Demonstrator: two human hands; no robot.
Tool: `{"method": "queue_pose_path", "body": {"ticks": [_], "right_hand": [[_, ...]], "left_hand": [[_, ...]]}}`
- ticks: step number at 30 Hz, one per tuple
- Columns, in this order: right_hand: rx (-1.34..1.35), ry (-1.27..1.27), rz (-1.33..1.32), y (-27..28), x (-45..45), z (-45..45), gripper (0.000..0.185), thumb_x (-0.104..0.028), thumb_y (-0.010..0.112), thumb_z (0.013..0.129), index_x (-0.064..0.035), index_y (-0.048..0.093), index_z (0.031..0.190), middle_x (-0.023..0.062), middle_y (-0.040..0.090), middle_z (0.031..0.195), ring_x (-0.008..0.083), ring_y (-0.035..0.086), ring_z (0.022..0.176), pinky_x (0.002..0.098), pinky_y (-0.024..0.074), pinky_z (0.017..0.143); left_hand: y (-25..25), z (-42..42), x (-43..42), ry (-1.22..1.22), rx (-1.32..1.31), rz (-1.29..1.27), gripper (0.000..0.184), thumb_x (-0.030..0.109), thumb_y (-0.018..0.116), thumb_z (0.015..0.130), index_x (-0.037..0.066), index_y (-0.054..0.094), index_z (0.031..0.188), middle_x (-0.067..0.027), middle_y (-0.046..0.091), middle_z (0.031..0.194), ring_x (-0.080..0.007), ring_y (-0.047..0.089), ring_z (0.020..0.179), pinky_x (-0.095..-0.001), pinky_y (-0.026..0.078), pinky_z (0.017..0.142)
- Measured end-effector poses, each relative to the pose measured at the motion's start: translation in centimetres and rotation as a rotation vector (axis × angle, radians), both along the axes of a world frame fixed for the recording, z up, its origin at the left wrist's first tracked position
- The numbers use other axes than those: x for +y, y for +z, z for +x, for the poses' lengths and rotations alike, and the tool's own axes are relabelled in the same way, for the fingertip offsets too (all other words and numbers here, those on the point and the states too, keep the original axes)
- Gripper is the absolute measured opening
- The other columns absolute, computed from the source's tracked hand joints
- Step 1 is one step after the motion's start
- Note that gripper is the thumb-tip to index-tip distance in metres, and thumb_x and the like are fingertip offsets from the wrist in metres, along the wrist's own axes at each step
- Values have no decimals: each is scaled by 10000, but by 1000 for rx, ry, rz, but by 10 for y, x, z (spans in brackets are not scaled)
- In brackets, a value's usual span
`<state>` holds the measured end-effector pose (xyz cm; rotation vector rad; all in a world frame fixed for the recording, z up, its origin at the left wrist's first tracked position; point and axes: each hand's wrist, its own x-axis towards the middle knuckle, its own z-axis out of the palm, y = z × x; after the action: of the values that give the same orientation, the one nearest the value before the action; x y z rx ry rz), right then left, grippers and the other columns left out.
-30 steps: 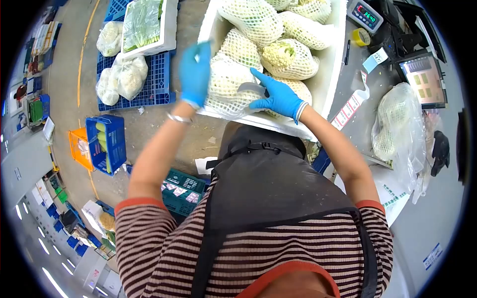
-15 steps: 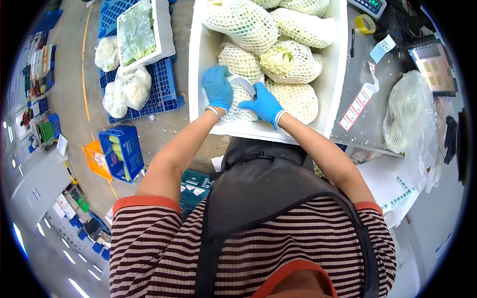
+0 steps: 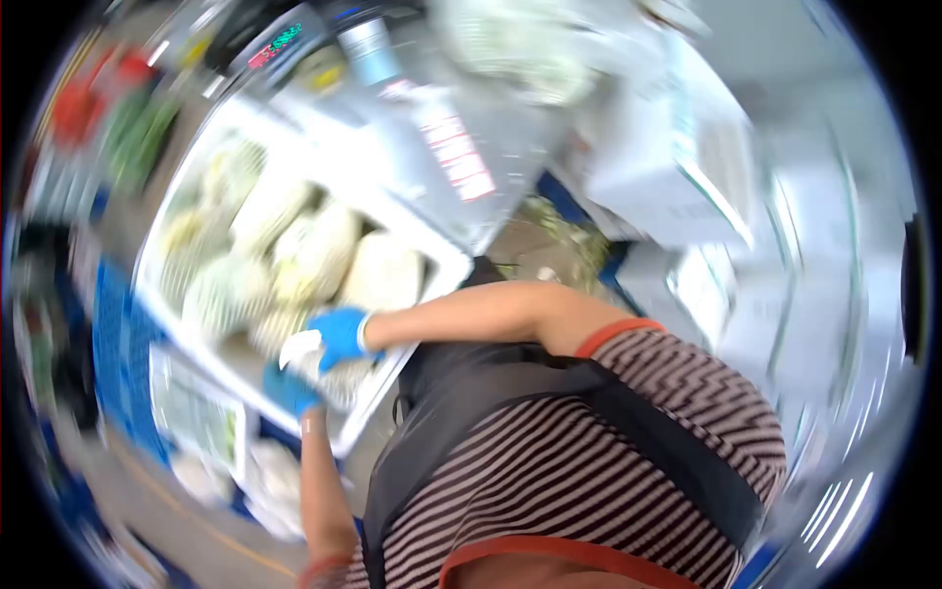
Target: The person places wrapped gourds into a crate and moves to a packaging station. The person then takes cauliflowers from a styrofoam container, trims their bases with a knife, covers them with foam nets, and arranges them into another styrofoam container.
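Observation:
Both of my gloved hands are at the near corner of a white foam box (image 3: 186, 339) of produce in pale net sleeves, with cauliflower (image 3: 292, 285) visible in one. Around a curved, pale, blade-like thing (image 3: 300, 348), the fingers of my right hand (image 3: 343, 336) are closed; blur hides its exact kind. My left hand (image 3: 290, 389) is just below it, inside the box wall, its fingers smeared by motion. A netted head (image 3: 345, 383) lies under and beside my right hand.
A scale with a lit display (image 3: 278, 45) and a strip of printed labels (image 3: 456, 152) are on the grey table (image 3: 530, 128). Bagged produce (image 3: 515, 49) and a white carton (image 3: 667, 167) are at the upper right. Blue pallets (image 3: 126, 363) stand left, near another foam box (image 3: 201, 407).
The view has swung round, so the box now appears left and tilted, and the picture is blurred. My hands remain at the same corner of the box, with the pale thing between them.

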<state>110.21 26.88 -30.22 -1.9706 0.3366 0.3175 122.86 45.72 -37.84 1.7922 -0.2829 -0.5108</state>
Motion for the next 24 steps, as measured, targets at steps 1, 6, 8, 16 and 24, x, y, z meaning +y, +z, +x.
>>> {"method": "queue_pose_path", "body": {"ticks": [1,6,8,16,24], "right_hand": [[-111,-52,-168,-4,-2,-11,826,-553,751,703,-59,533,1327,205,633,1168,371,604,1097,437,471,942],[-275,-473,-14,101,-103,-159,544,-437,681,855,-87,583,1259,168,666,1018,279,639,890,389,503,812],[-175,-785,-47,132,-137,-237,508,-402,667,876,-93,585,1270,166,671,983,249,642,847,384,512,787],[62,-1577,-735,181,-190,-560,462,-346,679,890,-108,606,1279,101,646,789,156,556,675,351,490,657],[-122,-2370,30,83,-204,-1001,683,-616,556,903,8,597,1179,90,666,867,127,472,484,298,435,427]], "left_hand": [[7,1,3,-19,-81,56,172,71,460,862,-17,587,937,-95,598,961,-184,510,872,-346,457,823],[87,-14,-41,-18,-235,130,229,94,492,920,-44,646,1020,-124,628,1059,-242,562,996,-384,445,962],[134,-37,-80,-71,-470,130,259,146,506,975,-54,643,1066,-145,641,1106,-254,580,1023,-377,442,982],[194,-187,-252,-720,-547,-153,256,4,449,959,-35,605,1158,-121,640,1154,-239,580,1075,-359,417,1007],[233,-468,-419,-1321,-607,-353,403,-178,451,787,19,670,1063,-134,655,1130,-274,613,1053,-354,461,936]]}}
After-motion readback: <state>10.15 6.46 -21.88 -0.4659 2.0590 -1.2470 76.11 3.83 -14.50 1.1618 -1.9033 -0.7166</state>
